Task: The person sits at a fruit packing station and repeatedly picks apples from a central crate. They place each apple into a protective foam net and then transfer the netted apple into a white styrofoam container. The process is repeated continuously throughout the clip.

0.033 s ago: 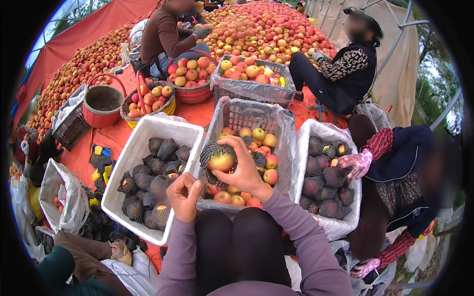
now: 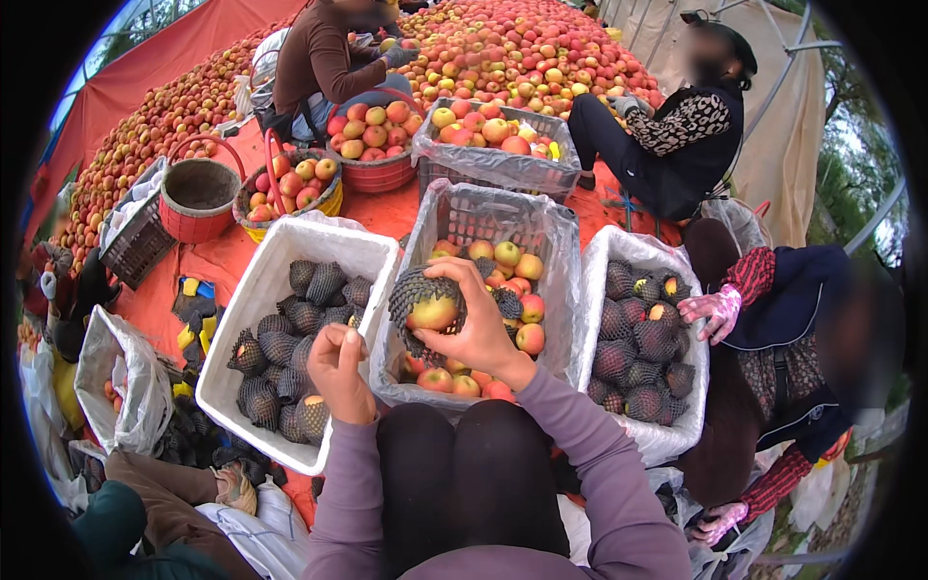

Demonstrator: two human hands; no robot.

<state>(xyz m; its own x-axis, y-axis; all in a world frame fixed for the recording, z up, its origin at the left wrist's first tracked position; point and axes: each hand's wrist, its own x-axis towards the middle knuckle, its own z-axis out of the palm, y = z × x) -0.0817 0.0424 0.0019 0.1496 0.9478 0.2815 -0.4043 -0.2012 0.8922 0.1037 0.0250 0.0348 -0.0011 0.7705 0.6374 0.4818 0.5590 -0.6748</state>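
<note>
My right hand point(image 2: 480, 329) grips a red-and-yellow apple point(image 2: 431, 312) above the grey lined crate point(image 2: 566, 319). A black foam net point(image 2: 409, 285) is partly around the apple, and its near face shows bare. My left hand point(image 2: 343, 372) is beside it, over the right edge of the white foam crate point(image 2: 215, 396). Its thumb and fingers are curled together, with nothing visible in them. Several netted apples point(image 2: 280, 353) lie in that white crate. Loose apples point(image 2: 530, 307), mostly bare, fill part of the grey crate under my right hand.
To the right, a co-worker's gloved hand point(image 2: 713, 314) rests at another white crate point(image 2: 698, 416) of netted apples. Ahead stand a full grey crate point(image 2: 498, 174) and red baskets point(image 2: 379, 174). Two people sit before a large apple heap point(image 2: 522, 58). An empty basket point(image 2: 201, 198) stands left.
My left hand has shifted slightly left and up, away from the apple. My right hand still holds the partly netted apple at nearly the same place. The co-worker's gloved hand at right has moved slightly.
</note>
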